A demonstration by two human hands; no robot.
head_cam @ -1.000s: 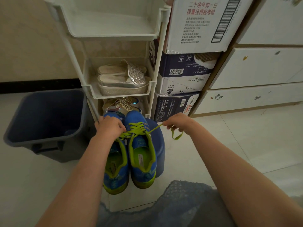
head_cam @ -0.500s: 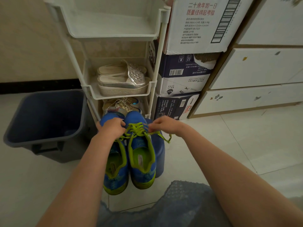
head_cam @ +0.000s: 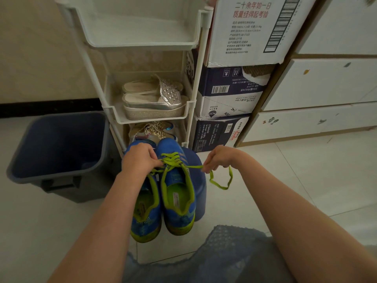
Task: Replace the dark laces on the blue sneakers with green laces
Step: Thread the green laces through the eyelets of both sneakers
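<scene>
- The two blue sneakers (head_cam: 177, 201) lie side by side, touching, in the middle of the scene, toes far and heels near, with lime-green linings and soles.
- They rest on a blue stool (head_cam: 201, 180) that shows to the right of the right-hand shoe.
- A green lace (head_cam: 173, 160) crosses the eyelets of the right-hand sneaker.
- The left hand (head_cam: 140, 158) lies over the toe of the left-hand sneaker; its grip is narrow, fingers curled and pinching the lace at the left of the crossings.
- The right hand (head_cam: 219, 159), to the right of the shoes, pinches the other run of the lace. That run stretches taut from the eyelets, and the free end hangs below the hand in a loose loop.
- A white rack (head_cam: 195, 78) stands just beyond, holding silver sandals (head_cam: 155, 99) on the middle shelf and a glittery shoe (head_cam: 153, 129) on the lowest.
- A grey-blue bin (head_cam: 57, 148) stands on the floor to the left.
- To the right of the rack, cardboard boxes (head_cam: 251, 31) are stacked; the top one bears red writing "二十余年如一日 质量经得起考验" and a barcode.
- The middle box shows upside-down print, and the bottom one reads "570mlx24".
- White drawers (head_cam: 326, 84) stand at far right.
</scene>
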